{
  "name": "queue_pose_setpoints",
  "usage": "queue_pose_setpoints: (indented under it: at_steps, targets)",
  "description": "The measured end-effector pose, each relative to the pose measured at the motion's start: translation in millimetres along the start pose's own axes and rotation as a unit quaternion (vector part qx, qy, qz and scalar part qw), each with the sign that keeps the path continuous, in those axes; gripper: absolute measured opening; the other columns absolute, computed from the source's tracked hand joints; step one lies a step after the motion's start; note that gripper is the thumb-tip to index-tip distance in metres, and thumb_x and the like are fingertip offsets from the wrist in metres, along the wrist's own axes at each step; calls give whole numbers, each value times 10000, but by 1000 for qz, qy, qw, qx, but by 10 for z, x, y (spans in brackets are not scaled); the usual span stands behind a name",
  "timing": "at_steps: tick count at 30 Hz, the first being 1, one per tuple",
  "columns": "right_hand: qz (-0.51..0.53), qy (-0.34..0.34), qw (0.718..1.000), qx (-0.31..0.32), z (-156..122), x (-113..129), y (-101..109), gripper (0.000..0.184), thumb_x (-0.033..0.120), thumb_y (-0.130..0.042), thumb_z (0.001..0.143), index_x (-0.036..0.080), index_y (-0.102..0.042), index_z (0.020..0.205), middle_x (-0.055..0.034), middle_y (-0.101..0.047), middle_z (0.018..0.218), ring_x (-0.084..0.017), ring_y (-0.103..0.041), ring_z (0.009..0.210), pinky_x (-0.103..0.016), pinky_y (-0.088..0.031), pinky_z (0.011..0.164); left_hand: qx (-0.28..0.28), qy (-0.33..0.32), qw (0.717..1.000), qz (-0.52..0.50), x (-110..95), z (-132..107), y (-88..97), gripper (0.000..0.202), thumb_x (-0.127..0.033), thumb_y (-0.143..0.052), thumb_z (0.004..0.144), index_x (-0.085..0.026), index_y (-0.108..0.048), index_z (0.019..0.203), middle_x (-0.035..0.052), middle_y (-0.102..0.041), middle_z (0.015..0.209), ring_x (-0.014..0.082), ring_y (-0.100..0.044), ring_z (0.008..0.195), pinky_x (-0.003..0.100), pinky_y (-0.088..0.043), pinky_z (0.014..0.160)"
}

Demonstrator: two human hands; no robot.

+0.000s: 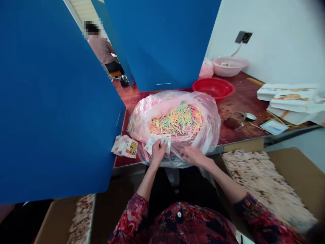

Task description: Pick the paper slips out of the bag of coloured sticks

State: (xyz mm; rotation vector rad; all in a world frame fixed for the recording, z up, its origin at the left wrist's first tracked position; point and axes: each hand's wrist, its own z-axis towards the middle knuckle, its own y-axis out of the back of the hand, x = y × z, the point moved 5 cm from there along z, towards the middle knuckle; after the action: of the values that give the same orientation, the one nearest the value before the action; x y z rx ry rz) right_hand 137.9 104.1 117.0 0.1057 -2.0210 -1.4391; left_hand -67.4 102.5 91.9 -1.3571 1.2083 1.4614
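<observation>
A big clear pink plastic bag [210,115] lies open on the dark red table [243,98], full of thin pastel-coloured sticks [177,120]. My left hand [157,151] is closed on a few small white paper packets [157,139] at the bag's near edge. My right hand [193,155] rests curled against the bag's front rim, fingers pinched together; what they hold is too small to see. A fanned stack of printed packets [125,145] lies on the table just left of my left hand.
Blue partition panels [50,101] stand to the left and behind. A red basin [213,87] and a pink basin [230,66] sit at the back, flat white boxes [291,98] at right. Cardboard boxes of filled packets [266,183] flank my lap. Another person [101,47] sits beyond the partition.
</observation>
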Motion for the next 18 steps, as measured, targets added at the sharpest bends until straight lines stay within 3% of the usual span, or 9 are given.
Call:
queue_pose_setpoints:
  at_steps: [2, 5, 8, 10, 12, 14, 16, 18]
  targets:
    - [102, -10, 990, -102, -33, -49, 68, 245, 245, -597, 896, 231, -753, 1084, -77, -750, 1081, -224, -680, 965, -327, -494, 852, 13, 9, 999, -28, 10, -1, -111, 230, -395, -638, 814, -167, -624, 793, -48, -540, 678, 103, -458, 657, 229, -374, 645]
    - [263, -19, 934, -242, -53, -115, 211, 362, 423, -602, 911, 206, -712, 1179, -84, -739, 1095, -214, -668, 951, -334, -518, 857, 55, 4, 997, -62, 18, -49, -307, 266, -389, -671, 796, -159, -708, 922, -13, -672, 793, 129, -565, 737, 249, -464, 714]
    - [347, 2, 902, -257, 20, -45, 226, 334, 494, -656, 838, 195, -725, 971, -61, -719, 947, -200, -636, 864, -311, -506, 786, 128, -9, 989, -71, 13, -141, -495, 359, -411, -703, 800, -156, -739, 1050, 33, -753, 931, 173, -654, 854, 304, -536, 826]
    - [352, 14, 898, -263, 64, 25, 209, 279, 469, -637, 835, 199, -666, 772, -28, -647, 790, -178, -583, 771, -293, -470, 729, 167, -22, 983, -66, 1, -197, -552, 401, -429, -712, 809, -152, -730, 1099, 56, -768, 987, 194, -682, 912, 337, -552, 890]
    - [345, 14, 898, -273, 81, 50, 198, 285, 441, -596, 854, 206, -599, 692, 5, -548, 686, -158, -522, 699, -283, -432, 690, 189, -35, 980, -55, -7, -228, -517, 420, -428, -714, 814, -154, -712, 1133, 76, -766, 1043, 202, -694, 935, 350, -563, 905]
    - [354, 5, 893, -278, 84, 3, 209, 271, 437, -573, 862, 208, -595, 717, 21, -500, 661, -153, -494, 674, -279, -409, 671, 156, -46, 987, -13, 1, -214, -350, 400, -417, -707, 826, -164, -704, 1136, 96, -748, 1103, 202, -689, 928, 345, -575, 857]
    - [371, -19, 880, -296, 91, -123, 260, 267, 450, -566, 860, 207, -602, 754, 28, -478, 653, -151, -469, 651, -274, -380, 637, 63, -57, 994, 73, 22, -163, -63, 335, -387, -676, 852, -170, -710, 1104, 110, -726, 1103, 199, -669, 879, 347, -571, 799]
    - [378, -43, 868, -319, 138, -268, 320, 268, 454, -569, 850, 206, -594, 753, 29, -467, 646, -148, -442, 628, -274, -355, 608, -44, -73, 978, 188, 34, -109, 245, 278, -349, -647, 873, -170, -722, 1072, 120, -706, 1076, 216, -644, 881, 392, -557, 846]
